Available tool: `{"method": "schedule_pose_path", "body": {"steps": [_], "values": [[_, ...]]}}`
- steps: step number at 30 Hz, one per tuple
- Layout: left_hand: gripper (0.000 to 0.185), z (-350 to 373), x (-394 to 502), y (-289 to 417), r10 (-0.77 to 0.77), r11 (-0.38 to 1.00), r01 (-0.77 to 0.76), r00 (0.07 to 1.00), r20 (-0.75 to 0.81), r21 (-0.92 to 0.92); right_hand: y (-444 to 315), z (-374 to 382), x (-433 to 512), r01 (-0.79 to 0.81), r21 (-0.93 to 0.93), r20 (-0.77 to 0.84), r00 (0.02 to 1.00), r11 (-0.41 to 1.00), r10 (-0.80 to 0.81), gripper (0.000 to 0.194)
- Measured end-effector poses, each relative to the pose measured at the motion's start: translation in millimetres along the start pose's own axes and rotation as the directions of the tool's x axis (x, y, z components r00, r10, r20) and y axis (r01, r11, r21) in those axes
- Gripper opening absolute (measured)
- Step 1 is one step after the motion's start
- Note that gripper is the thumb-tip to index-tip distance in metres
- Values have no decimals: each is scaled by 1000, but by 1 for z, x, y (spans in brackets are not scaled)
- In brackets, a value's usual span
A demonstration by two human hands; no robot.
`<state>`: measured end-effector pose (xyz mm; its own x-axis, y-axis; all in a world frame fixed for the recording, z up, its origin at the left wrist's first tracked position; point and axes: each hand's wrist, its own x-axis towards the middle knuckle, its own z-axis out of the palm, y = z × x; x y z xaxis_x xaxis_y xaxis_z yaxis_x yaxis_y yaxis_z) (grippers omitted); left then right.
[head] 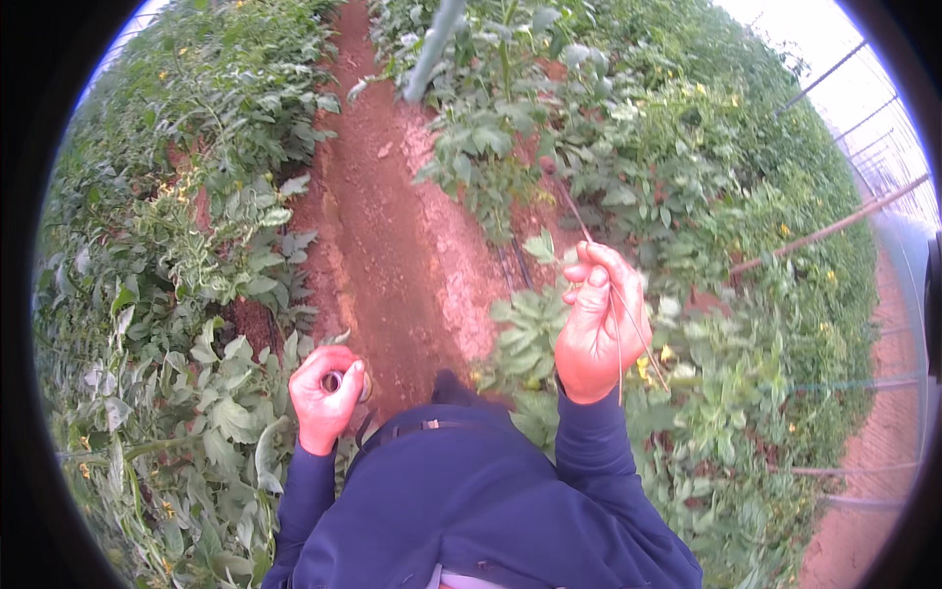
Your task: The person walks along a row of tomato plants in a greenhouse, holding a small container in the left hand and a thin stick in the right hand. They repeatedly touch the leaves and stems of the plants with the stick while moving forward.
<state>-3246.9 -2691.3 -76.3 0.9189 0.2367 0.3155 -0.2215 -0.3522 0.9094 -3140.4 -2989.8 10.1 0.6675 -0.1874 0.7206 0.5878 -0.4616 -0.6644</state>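
Observation:
My right hand (pixel 600 320) is raised at the right of centre, its thumb and fingers pinched on thin brown stems (pixel 617 335). Their lower ends hang past my wrist, and one thin piece runs up and left beyond the fingertips to a small dark clump (pixel 547 163). A green leaf (pixel 541 247) is just left of these fingers; whether it is joined to what I hold cannot be told. Lower left, my left hand (pixel 324 397) is curled round a small cylindrical object (pixel 365 387), mostly hidden by the fingers. Green plants with yellow flowers surround both hands.
A reddish soil path (pixel 383 243) runs ahead between leafy plant rows (pixel 243 125). Dark drip lines (pixel 521 265) lie by the right row. A pale green pole (pixel 434 51) slants in at the top. A brown pole (pixel 824 235) and sheeting (pixel 901 265) stand at the right.

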Motion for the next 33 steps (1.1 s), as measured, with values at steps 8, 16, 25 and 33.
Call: {"method": "schedule_pose_path", "body": {"steps": [8,16,25,33], "values": [[7,4,13,-10,-126,992,128,982,-140,9,38,41,54,46,203,-69,997,978,-33,25],[6,-9,42,-30,-258,966,253,944,-206,-51,51,80,81,81,270,-95,994,959,-58,26],[4,-30,125,-99,-294,950,270,943,-154,-157,27,133,140,383,162,-221,912,909,-345,36],[8,-50,251,-157,-149,975,144,989,-15,-170,20,247,279,463,-201,-7,880,863,-474,26]]}}
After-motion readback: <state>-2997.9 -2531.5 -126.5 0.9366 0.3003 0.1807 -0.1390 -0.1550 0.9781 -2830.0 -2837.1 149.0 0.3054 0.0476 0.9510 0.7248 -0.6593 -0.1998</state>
